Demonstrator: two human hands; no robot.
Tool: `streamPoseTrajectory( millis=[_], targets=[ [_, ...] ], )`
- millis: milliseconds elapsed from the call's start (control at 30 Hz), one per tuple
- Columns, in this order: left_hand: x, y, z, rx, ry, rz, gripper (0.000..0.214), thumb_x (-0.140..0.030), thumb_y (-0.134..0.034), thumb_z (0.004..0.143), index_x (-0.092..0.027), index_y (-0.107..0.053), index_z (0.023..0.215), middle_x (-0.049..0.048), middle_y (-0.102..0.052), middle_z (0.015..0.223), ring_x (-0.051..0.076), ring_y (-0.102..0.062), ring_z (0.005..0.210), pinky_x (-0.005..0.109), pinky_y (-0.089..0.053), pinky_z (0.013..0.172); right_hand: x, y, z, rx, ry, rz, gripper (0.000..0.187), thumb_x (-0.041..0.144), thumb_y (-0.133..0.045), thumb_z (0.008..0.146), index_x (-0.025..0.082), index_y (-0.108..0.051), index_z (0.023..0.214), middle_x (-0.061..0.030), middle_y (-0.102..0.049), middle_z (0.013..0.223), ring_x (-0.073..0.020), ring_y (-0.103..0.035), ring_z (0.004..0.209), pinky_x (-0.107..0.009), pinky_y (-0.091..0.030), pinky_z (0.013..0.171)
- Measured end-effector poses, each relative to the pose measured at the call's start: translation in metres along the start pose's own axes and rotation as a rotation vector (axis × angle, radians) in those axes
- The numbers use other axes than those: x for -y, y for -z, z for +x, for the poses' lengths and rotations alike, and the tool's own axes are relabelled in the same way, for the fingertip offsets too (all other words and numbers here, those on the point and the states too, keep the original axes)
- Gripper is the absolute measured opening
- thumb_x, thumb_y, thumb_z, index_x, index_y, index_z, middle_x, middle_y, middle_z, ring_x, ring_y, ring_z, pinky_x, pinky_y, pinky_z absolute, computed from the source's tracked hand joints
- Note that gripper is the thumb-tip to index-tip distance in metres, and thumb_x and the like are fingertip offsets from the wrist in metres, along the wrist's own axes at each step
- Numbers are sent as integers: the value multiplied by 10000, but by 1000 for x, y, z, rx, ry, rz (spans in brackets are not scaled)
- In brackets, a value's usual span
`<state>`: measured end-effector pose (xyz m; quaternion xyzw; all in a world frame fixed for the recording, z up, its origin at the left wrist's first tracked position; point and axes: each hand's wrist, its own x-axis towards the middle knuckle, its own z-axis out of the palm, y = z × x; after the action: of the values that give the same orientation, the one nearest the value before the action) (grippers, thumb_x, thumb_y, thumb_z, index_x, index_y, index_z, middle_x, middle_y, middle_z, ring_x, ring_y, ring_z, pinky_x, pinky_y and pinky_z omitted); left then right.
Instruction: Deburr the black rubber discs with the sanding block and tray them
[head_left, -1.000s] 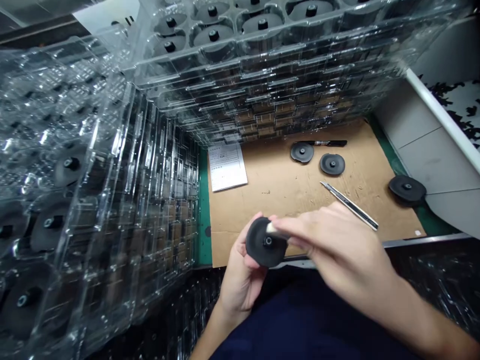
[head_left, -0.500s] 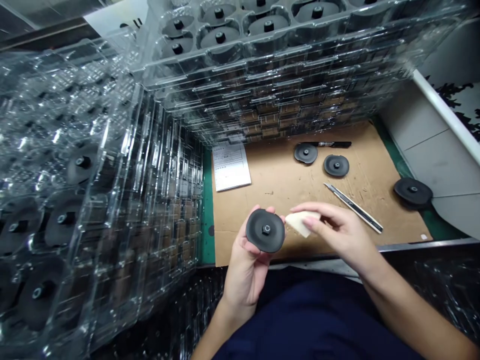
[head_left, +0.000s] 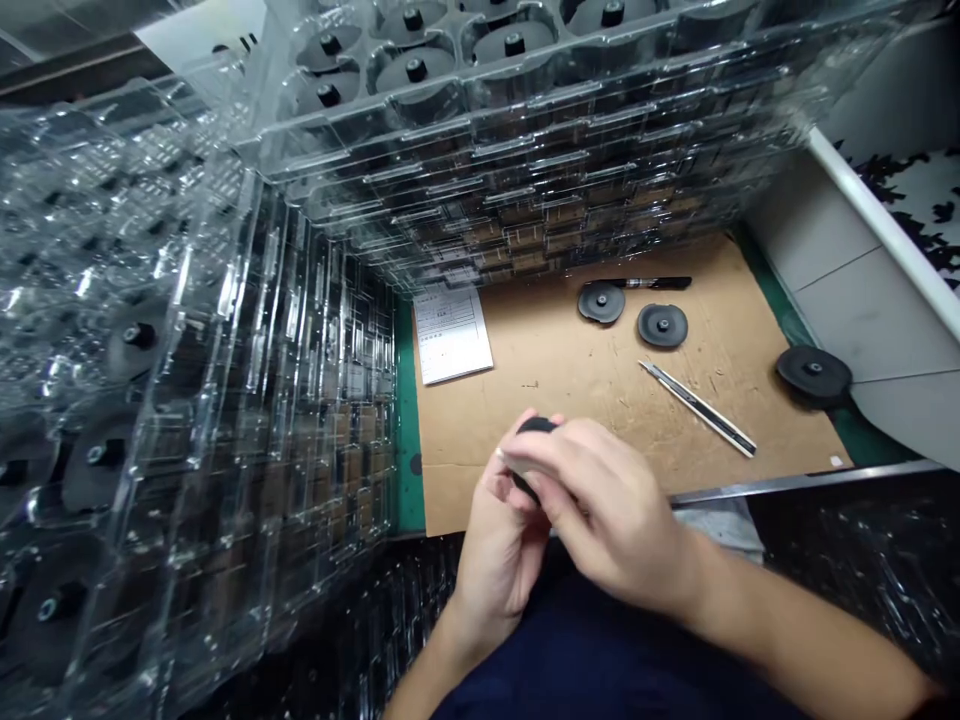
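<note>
A round black rubber-like disc (head_left: 537, 425) is gripped at its edge by my left hand (head_left: 499, 545), whose fingers curl up around it. Over the disc lies my right hand (head_left: 619, 510), fingers bent and pressed against its face, hiding most of it. The cream wedge-shaped pad that this hand holds is almost wholly covered by the fingers now. On the cardboard sheet (head_left: 517, 385) beyond the hands lie a utility knife (head_left: 701, 410), two similar black discs (head_left: 602, 302) (head_left: 663, 326) and a black marker pen (head_left: 660, 284).
Clear plastic trays (head_left: 480, 160) holding black discs are stacked high at the back, with another stack (head_left: 225, 400) on the left. A printed paper slip (head_left: 453, 335) lies at the cardboard's left. Another black disc (head_left: 814, 376) sits at the right, near a grey panel (head_left: 847, 270).
My right hand has moved left with the cream pad and come down over the disc, covering it. My left hand still grips the disc. The camera view has shifted slightly.
</note>
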<state>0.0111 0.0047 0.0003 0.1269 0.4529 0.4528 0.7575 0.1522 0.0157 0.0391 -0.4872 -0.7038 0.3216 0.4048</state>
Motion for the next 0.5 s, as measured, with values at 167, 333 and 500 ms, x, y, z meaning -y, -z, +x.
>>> streamPoseTrajectory(
  millis=[167,333,500],
  targets=[
    [0,-3,0,-36,-42,38,428,-217,-717,718,-271,-600,1126,30,-653,1121,202,-625,1006,279,-519,835,0,-5,7,179,-23,12,215,119,-446,875,149,-610,1011,-44,-633,867,-141,-568,775,-291,-470,759],
    [-3,-9,0,92,-31,0,541,-289,-804,601,-263,-625,1111,34,-660,1108,208,-623,1019,286,-489,904,0,4,-2,42,115,13,254,107,-450,872,140,-584,1085,-62,-632,904,-159,-555,835,-310,-454,790],
    [-8,-9,2,153,4,-18,646,-342,-841,491,-282,-636,1101,21,-655,1129,216,-606,1047,264,-483,897,-2,22,-17,106,-76,-147,233,96,-479,872,175,-594,1059,-27,-617,822,-125,-536,736,-268,-420,691]
  ],
)
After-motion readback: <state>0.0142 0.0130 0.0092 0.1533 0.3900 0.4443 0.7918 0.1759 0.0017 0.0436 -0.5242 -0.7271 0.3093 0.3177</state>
